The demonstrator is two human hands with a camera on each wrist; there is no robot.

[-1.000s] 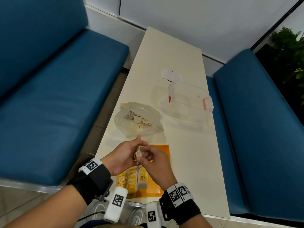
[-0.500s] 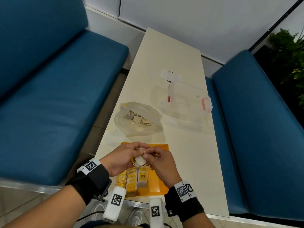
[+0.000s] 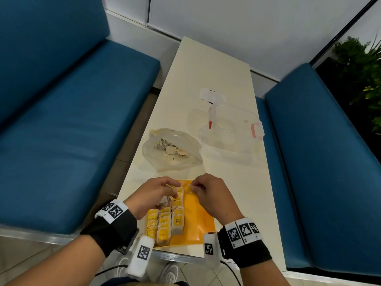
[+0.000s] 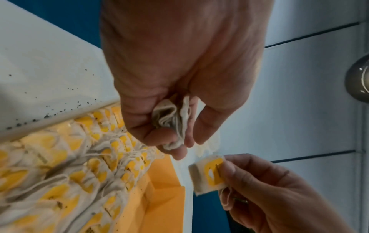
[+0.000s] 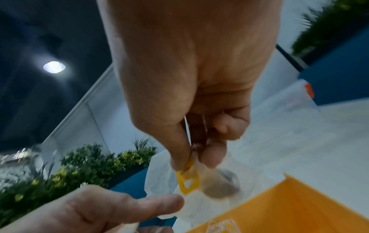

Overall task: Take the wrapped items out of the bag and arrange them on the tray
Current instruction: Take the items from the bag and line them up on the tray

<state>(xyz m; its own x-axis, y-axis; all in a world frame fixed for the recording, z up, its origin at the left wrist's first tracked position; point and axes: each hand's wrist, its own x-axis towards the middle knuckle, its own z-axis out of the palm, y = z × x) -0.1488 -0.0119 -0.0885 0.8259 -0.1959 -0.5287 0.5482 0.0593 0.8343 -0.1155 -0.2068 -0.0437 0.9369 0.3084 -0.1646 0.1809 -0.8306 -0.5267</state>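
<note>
Both hands work over the orange tray [image 3: 203, 221]: the left hand [image 3: 152, 196] clutches a bunch of tea bags [image 4: 171, 124], while the right hand [image 3: 212, 195] pinches one yellow-tagged tea bag [image 4: 207, 173]. Its loose string (looped under the fingers) could snag the laid rows [image 3: 165, 221], dragging them askew; the plastic bag [image 3: 171, 149] still holds more.

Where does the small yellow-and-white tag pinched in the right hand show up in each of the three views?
Head: the tag is a tiny patch at the right hand fingertips, over the tray's far edge.
Left wrist: lower right, large and clear, in the right hand's fingers.
Right wrist: centre, hanging below the fingertips.
Shared landmark: the orange tray.
</note>
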